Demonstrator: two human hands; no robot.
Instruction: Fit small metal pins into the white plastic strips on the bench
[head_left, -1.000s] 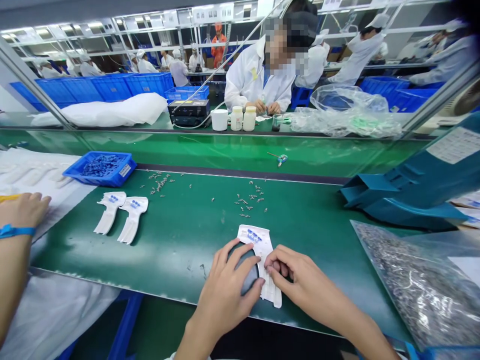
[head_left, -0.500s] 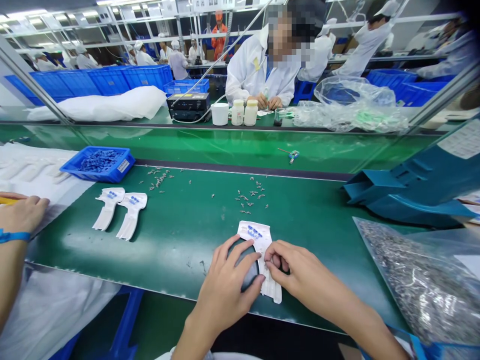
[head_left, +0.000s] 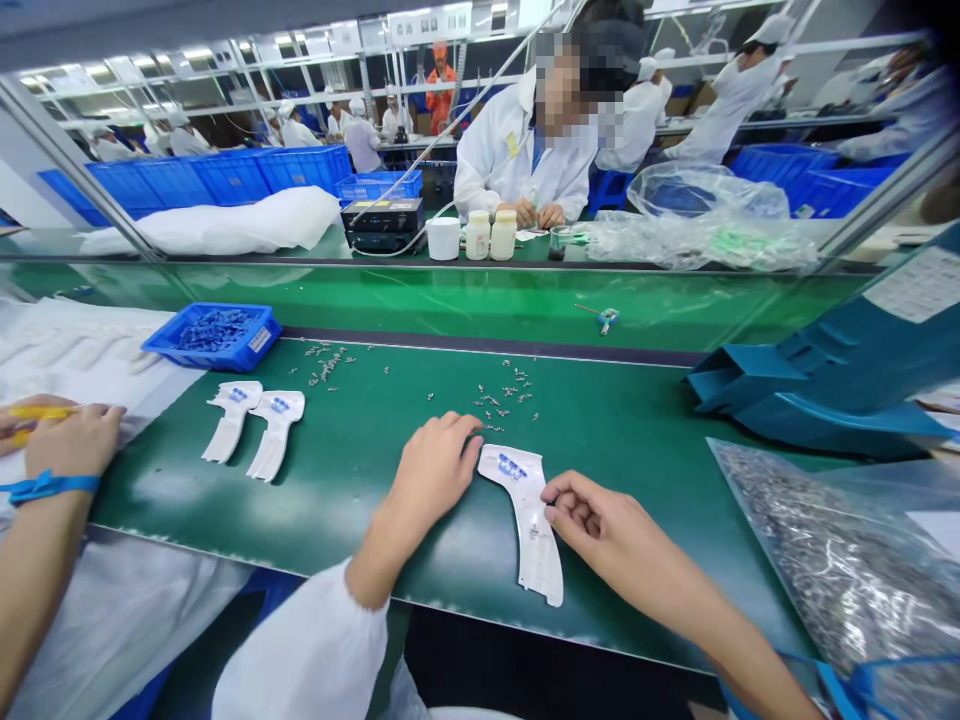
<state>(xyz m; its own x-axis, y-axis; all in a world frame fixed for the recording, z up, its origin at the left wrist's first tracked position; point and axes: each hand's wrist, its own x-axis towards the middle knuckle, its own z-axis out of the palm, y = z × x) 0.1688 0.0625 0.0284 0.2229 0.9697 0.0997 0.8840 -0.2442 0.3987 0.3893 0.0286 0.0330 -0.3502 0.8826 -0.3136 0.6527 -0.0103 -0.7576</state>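
Note:
A white gun-shaped plastic shell with blue buttons lies on the green mat in front of me. My left hand rests on the mat just left of the shell's head, fingers curled, close to the small metal screws. My right hand has its fingertips pinched at the shell's right edge, near the handle. What the pinch holds is too small to see.
Two more white shells lie at the left, behind them a blue tray of blue parts. Another person's hand with a blue wristband works at far left. A bag of screws and a teal bin are at right. A co-worker sits across.
My left hand has left the shell's handle and moved up and left toward the screws. The dark part under it is no longer seen. My right hand stays at the shell.

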